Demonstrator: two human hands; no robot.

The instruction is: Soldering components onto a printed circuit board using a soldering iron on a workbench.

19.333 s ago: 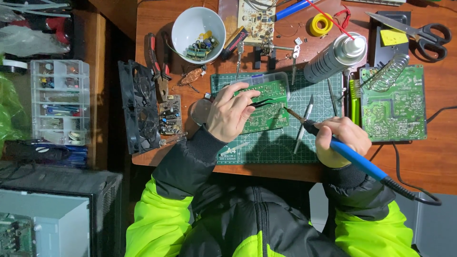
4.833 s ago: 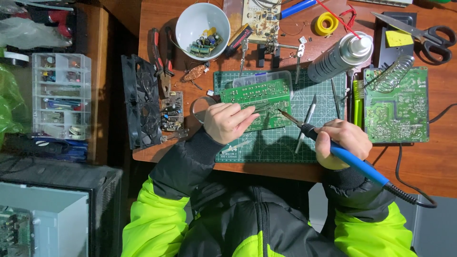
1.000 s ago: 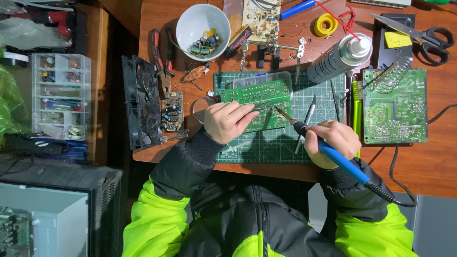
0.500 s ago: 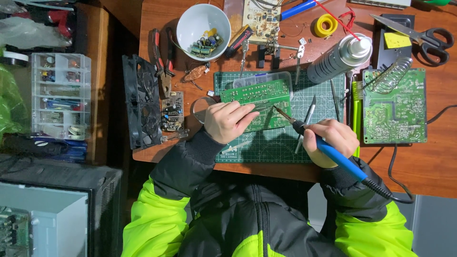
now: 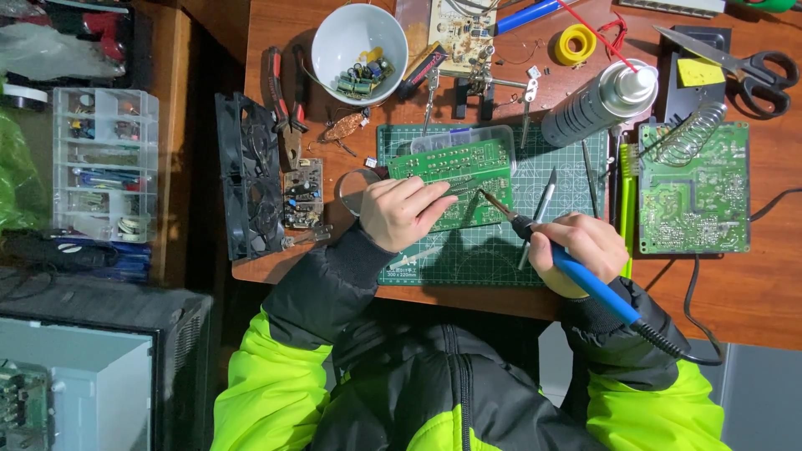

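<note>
A green circuit board (image 5: 455, 171) lies on the green cutting mat (image 5: 493, 250) at the desk's front. My left hand (image 5: 403, 213) rests on the board's left part and holds a thin strand of solder wire against it. My right hand (image 5: 581, 250) grips a blue-handled soldering iron (image 5: 585, 276); its tip points up-left and touches the board near the solder wire. The iron's black cord runs off to the right.
A white bowl (image 5: 359, 42) of small parts, pliers (image 5: 284, 100), a black fan (image 5: 249, 188), a spray can (image 5: 597, 104), scissors (image 5: 735, 63), a second green board (image 5: 693, 196) and a yellow solder reel (image 5: 575, 43) crowd the wooden desk. A clear parts organiser (image 5: 104, 163) stands left.
My right hand with the soldering iron has shifted slightly left and the tip has closed in on the board. My left hand stays on the board.
</note>
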